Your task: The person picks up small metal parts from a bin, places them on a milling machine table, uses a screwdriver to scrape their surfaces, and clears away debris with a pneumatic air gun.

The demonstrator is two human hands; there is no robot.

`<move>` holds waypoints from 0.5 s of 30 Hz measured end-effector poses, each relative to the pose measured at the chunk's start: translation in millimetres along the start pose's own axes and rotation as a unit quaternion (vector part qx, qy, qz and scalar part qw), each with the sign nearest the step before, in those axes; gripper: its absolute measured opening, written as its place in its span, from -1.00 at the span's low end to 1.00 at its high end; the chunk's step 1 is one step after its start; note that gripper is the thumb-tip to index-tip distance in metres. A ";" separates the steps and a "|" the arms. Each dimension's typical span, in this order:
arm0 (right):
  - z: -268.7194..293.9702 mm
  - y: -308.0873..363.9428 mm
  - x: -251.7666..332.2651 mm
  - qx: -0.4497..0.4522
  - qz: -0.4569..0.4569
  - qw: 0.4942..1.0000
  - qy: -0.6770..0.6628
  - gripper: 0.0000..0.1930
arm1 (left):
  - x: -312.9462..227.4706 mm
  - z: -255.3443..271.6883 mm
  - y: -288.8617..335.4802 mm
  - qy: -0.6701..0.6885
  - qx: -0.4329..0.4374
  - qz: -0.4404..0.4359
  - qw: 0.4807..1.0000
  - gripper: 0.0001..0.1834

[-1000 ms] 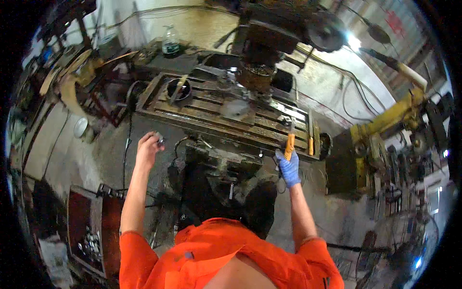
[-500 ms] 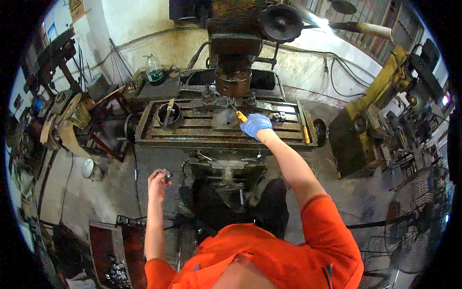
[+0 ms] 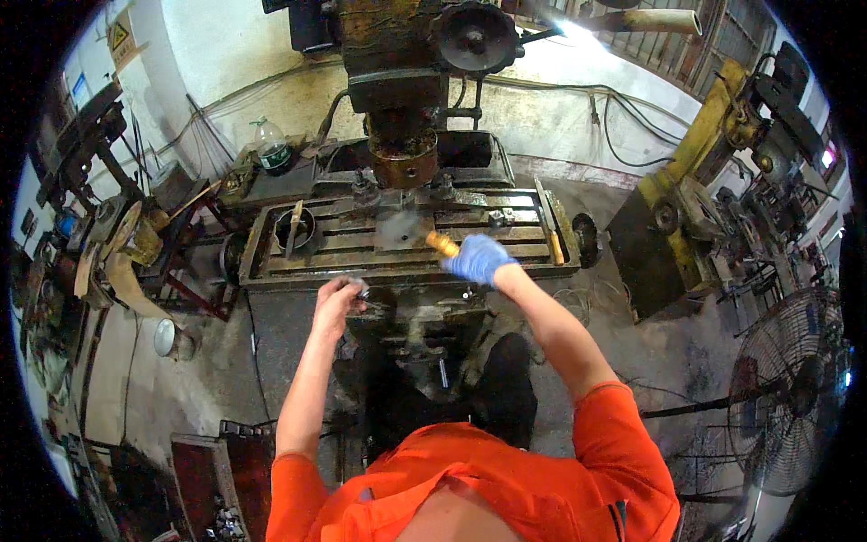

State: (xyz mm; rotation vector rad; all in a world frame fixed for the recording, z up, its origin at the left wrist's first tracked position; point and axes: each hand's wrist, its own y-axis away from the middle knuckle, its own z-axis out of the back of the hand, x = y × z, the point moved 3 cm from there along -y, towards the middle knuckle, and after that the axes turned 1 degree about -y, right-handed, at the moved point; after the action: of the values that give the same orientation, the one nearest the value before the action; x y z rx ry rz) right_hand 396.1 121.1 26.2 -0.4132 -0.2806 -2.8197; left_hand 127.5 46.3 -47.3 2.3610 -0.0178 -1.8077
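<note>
My right hand grips a yellow handle, one o'clock; my left hand, eleven o'clock, pinches grey metal.

I observe a white rear wall, stained yellowish toward its base, with dark cables along it. A barred window is set high at right, near a bright lamp. Floor: grey, stained. Right: caged fan.
</note>
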 end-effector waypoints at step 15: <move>-1.4 30.4 -61.7 -0.105 0.138 0.930 -0.325 -0.70 | -20.2 -72.0 -139.1 -0.543 -0.028 -0.313 0.779 -0.74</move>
State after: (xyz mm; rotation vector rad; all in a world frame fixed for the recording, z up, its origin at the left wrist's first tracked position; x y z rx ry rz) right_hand 461.6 107.1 10.6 -1.3240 -0.0356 -2.3575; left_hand 178.4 194.8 -29.3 0.9678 0.7222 -3.1285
